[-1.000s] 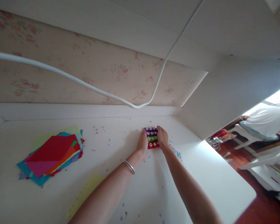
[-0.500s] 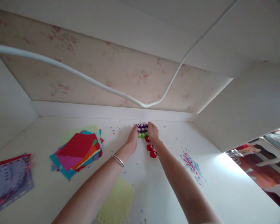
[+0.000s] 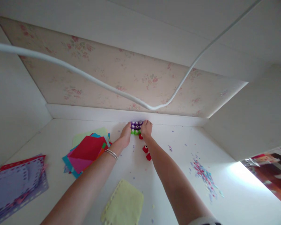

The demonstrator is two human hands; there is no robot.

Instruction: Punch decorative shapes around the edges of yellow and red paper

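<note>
Bottom centre, nearest: one yellow sheet (image 3: 125,200), flat on the white bench (image 3: 239,200), with punched-looking holes on its left edge. Lower left: lavender sheets (image 3: 11,181) with cut edges, overlapping, count can't be told. Lower right: a spill of confetti (image 3: 204,175), too many bits to count; stray bits elsewhere. Left of centre: one stack of coloured paper (image 3: 86,148), partly behind the left forearm, sheet count unclear. Bracelet (image 3: 111,153) on the left wrist, one or two bands, can't tell. Just right of centre, three red toys (image 3: 145,149): two loose beside the right forearm, one close under the right hand (image 3: 146,128). Beyond, at centre near the back board (image 3: 178,118), sits the cluster: three green toys (image 3: 136,132) in the front row, six purple toys (image 3: 137,122) in two rows of three behind, eyes facing up; right-end ones partly covered, so more could be hidden. Hands apart, clamped on this cluster from both sides, left hand (image 3: 125,133) on its left end; exact finger grip can't be told. Step in hand looks like squaring up the rows; next move likely calls for even side pressure, then bringing the reds in line. Farthest: one white cable (image 3: 121,93) across floral wallpaper (image 3: 152,79).
</note>
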